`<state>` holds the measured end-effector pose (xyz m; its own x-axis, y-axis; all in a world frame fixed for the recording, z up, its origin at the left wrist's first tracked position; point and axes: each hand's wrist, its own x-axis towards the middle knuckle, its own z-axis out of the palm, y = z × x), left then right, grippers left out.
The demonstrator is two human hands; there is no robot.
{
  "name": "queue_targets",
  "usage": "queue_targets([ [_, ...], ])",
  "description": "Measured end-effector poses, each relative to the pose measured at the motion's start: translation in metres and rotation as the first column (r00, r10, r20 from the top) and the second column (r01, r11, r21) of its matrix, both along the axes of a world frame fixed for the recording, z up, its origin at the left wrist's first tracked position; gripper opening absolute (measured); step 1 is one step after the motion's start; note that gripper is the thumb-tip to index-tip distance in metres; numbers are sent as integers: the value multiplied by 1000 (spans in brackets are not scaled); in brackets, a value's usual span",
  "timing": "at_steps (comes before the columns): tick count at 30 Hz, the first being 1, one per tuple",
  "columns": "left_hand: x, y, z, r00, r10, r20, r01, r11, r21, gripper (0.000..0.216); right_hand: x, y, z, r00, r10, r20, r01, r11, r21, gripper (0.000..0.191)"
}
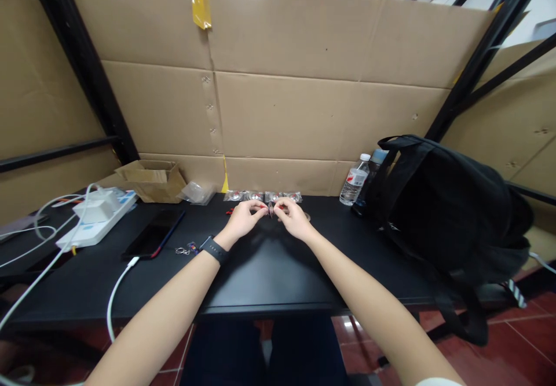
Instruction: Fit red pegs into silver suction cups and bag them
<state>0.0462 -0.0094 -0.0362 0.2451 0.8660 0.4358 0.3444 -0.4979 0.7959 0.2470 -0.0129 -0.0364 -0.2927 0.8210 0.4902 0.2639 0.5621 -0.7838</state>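
Both hands meet over the middle of the black table. My left hand [245, 218], with a dark watch on its wrist, pinches one side of a small round dark object [270, 209]. From the other side my right hand [292, 215] pinches the same object; its exact kind is too small to make out. Just behind the hands lies a row of several small clear plastic packets [254, 196] with shiny and red contents. A bit of red material [230, 211] shows left of my left hand. Part of a round item [307, 217] peeks out beside my right hand.
On the left are a phone [155, 234] with a white cable, a power strip [98, 221], a small cardboard box [152, 181], a plastic bag [197, 193] and a keychain [186, 250]. To the right stand a water bottle [354, 181] and a black backpack [447, 218]. Cardboard [286, 113] walls the back.
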Motion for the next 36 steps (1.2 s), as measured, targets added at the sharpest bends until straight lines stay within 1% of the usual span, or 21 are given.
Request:
queue_targets([
  [2,-1,-2,0,1000,-2,-31,3,1000,7,22,-3,-1,-4,992,75,-100,-89,987,-137,26],
  [4,-2,-2,0,997,14,-72,-13,1000,10,22,-4,-2,-5,977,122,-176,-159,963,-217,29],
  [7,-4,-1,-1,994,26,-109,-25,1000,5,23,-2,-4,-2,960,140,-243,-203,945,-257,29],
  [12,-4,-2,0,986,44,-162,-42,999,16,22,0,-8,3,942,162,-293,-260,906,-335,39],
  [14,-3,-5,3,977,74,-198,-69,997,32,23,-1,-9,2,931,155,-330,-280,884,-374,37],
  [17,-3,-10,9,961,116,-250,-105,993,56,23,-2,-9,3,916,109,-387,-287,851,-440,35],
  [20,-3,-13,13,950,126,-286,-113,992,63,23,-2,-10,5,907,70,-416,-294,812,-504,35],
  [22,-3,-13,13,948,128,-292,-110,991,77,22,-1,-11,8,900,63,-432,-306,797,-521,36],
  [25,-4,-10,12,958,125,-258,-96,987,126,21,-3,-13,10,898,67,-434,-306,805,-508,39],
  [27,-6,-6,12,965,131,-227,-94,982,167,21,-5,-14,8,907,55,-417,-276,826,-492,46],
  [29,-11,-3,14,962,170,-211,-125,969,211,22,-8,-14,5,920,37,-390,-236,846,-479,53],
  [31,-23,2,18,939,283,-195,-232,940,248,25,-9,-13,1,935,29,-355,-205,859,-469,54],
  [32,-31,4,20,910,374,-179,-323,910,258,27,-9,-12,0,941,28,-338,-193,863,-466,53],
  [33,-42,7,22,866,473,-161,-424,867,261,30,-8,-11,-1,946,24,-324,-182,866,-466,52],
  [35,-67,14,23,744,656,-128,-616,747,250,36,-6,-10,-1,949,10,-314,-164,867,-470,50],
  [36,-81,18,22,675,726,-134,-695,686,217,38,-5,-9,0,949,1,-317,-158,868,-471,49],
])
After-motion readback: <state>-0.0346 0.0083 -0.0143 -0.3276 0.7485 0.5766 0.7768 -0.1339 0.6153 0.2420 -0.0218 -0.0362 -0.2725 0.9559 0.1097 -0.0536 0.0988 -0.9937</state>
